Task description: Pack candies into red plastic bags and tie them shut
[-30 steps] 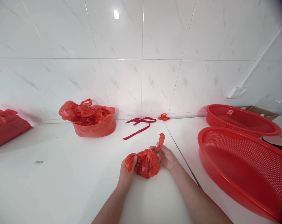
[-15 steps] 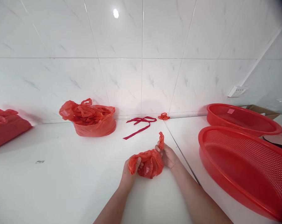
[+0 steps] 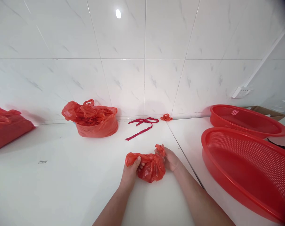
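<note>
Between my hands, just over the white tabletop, is a small red plastic bag [image 3: 153, 171] with something bundled inside that I cannot make out. My left hand [image 3: 131, 171] is closed around the bag's gathered left side, thumb on top, and a loose end of plastic bulges out past it. My right hand [image 3: 169, 158] pinches the twisted top at the bag's right, where a short end of the plastic is folded over toward the left. The right fingertips are partly hidden behind the plastic.
Near the wall stand a fuller red plastic bag [image 3: 97, 125], a dark red ribbon [image 3: 142, 128] and a small crumpled red strip [image 3: 166, 117]. Another red bag [image 3: 11, 128] lies far left. Two red plastic baskets [image 3: 241, 185] [image 3: 248, 121] occupy the right side. A seam runs across the tabletop [image 3: 69, 185].
The twisted end at my right hand stood upright before; now it is lower and bent to the left. My left hand has raised its side of the bag slightly.
</note>
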The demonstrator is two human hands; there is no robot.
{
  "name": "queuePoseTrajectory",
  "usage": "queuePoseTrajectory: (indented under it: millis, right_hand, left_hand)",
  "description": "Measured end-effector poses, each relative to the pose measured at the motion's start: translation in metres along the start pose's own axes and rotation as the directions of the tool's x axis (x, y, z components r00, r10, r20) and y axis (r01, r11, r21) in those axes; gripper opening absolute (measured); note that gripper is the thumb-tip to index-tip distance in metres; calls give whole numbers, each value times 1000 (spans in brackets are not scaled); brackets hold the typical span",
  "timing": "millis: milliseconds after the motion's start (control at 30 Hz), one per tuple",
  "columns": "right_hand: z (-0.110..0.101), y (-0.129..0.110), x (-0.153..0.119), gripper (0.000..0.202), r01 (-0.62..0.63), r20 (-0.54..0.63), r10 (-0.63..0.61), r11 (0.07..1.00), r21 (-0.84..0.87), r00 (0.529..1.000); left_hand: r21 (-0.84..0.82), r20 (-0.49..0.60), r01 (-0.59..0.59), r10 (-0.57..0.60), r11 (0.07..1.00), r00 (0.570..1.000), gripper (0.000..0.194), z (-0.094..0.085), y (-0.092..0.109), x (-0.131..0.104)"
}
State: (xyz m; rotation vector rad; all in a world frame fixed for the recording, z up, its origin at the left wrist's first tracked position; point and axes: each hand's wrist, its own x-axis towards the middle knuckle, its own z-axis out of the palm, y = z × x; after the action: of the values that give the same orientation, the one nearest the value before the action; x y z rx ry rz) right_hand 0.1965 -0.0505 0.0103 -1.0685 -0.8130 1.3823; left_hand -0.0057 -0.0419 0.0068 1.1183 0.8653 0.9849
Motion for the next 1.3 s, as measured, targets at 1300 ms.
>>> queuePoseTrajectory:
  millis: [1300]
  right_hand:
    - [-13, 6, 11, 39, -161, 223, 94, 939, 305, 970]
  left_hand:
    - [-1, 117, -10, 10, 1000, 993, 45, 3, -1, -3]
